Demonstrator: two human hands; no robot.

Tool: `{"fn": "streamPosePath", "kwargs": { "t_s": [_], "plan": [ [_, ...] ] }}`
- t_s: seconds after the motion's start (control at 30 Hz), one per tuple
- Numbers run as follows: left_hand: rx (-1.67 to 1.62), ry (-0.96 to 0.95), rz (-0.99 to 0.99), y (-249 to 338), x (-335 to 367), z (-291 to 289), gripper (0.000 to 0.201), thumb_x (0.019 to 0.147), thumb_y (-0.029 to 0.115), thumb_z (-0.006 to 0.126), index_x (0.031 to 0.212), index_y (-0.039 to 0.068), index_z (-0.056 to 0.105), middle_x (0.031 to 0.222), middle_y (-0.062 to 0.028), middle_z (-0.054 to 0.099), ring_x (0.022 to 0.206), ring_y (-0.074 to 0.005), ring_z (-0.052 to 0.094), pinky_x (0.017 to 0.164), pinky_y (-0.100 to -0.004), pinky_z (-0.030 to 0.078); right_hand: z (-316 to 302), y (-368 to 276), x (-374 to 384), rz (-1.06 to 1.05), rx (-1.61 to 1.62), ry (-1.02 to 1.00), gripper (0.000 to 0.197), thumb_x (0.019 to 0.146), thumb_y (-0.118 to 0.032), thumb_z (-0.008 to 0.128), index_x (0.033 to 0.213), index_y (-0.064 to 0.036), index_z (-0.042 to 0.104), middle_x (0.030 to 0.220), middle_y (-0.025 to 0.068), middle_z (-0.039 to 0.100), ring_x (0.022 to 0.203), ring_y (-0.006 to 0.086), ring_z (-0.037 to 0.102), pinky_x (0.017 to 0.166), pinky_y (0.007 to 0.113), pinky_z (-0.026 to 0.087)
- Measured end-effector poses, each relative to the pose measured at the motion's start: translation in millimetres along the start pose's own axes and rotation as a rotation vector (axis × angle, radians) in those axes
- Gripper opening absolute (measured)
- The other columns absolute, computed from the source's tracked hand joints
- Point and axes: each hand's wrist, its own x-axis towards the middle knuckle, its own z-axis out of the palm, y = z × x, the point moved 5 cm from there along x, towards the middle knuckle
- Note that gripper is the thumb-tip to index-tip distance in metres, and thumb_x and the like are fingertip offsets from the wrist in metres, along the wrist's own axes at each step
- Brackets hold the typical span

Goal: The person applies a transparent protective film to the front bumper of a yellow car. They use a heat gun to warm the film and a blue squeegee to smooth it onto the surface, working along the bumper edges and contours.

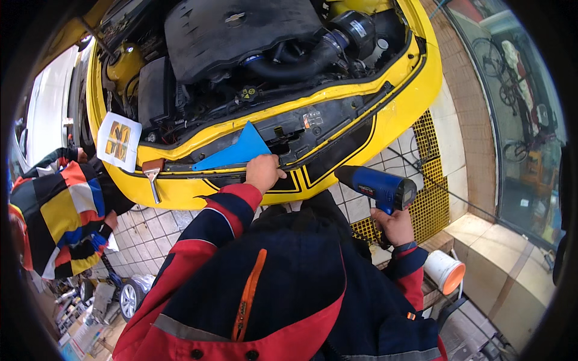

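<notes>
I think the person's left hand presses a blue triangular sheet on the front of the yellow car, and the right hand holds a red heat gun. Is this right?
Not quite: the heat gun in the right hand is blue with a black nozzle, not red. The head view shows this. The rest holds: the left hand presses a blue triangular sheet on the front of the yellow car.

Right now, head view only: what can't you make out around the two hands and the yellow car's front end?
- Left hand: fingertips and the blue plastic wedge-shaped sheet's lower corner, covered by the hand itself.
- Right hand: the blue heat gun's grip and trigger, wrapped by the fingers.
- White tub with orange lid: contents, closed.
- Person in the multicoloured jacket: cut off at the left rim.
- Small scraper on the yellow bumper: too small for detail.
</notes>
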Motion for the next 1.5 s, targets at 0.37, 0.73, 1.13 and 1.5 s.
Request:
{"fn": "streamPosePath", "kwargs": {
  "t_s": [0.37, 0.73, 1.13, 1.5],
  "plan": [
    [0.262, -0.27, -0.172, 13, 39, -14, 0.055, 0.071, 0.043, 0.103, 0.107, 0.004, 0.085, 0.107, -0.0208, 0.083, 0.106, -0.0413, 0.08, 0.089, -0.0514, 0.064, -22, 80, -31, 0.098, 0.145, 0.143, 0.015, 0.1, -0.009, 0.082, 0.104, -0.0013, 0.069, 0.071, 0.0001, 0.066, 0.056, 0.0113, 0.06, 0.052, 0.031, 0.045],
    [0.418, -0.406, -0.063, 22, 71, -10, 0.052, 0.074, 0.042, 0.103, 0.097, -0.001, 0.085, 0.095, -0.0168, 0.084, 0.097, -0.0362, 0.082, 0.085, -0.0465, 0.064, -34, 126, -65, 0.165, 0.16, 0.272, 0.015, 0.099, -0.008, 0.083, 0.108, -0.0015, 0.072, 0.074, -0.0013, 0.065, 0.057, 0.0101, 0.057, 0.052, 0.03, 0.045],
    [-0.073, 0.217, 0.059, -28, 6, -25, 0.025, 0.104, 0.027, 0.069, 0.1, 0.004, 0.078, 0.094, -0.0268, 0.078, 0.091, -0.0516, 0.074, 0.08, -0.0609, 0.059, -11, 122, -79, 0.05, 0.263, 0.286, 0.019, 0.098, -0.006, 0.083, 0.107, -0.0011, 0.066, 0.073, 0.0008, 0.064, 0.055, 0.0116, 0.059, 0.05, 0.032, 0.045],
    [0.021, 0.214, 0.447, 20, -60, 19, 0.043, 0.086, 0.005, 0.081, 0.127, -0.002, 0.072, 0.126, -0.0189, 0.067, 0.12, -0.041, 0.063, 0.106, -0.0501, 0.051, 17, 91, -58, -0.001, 0.18, 0.192, 0.035, 0.096, -0.006, 0.085, 0.126, -0.0022, 0.069, 0.076, -0.0013, 0.064, 0.058, 0.0098, 0.058, 0.052, 0.03, 0.045]
  ]
}}
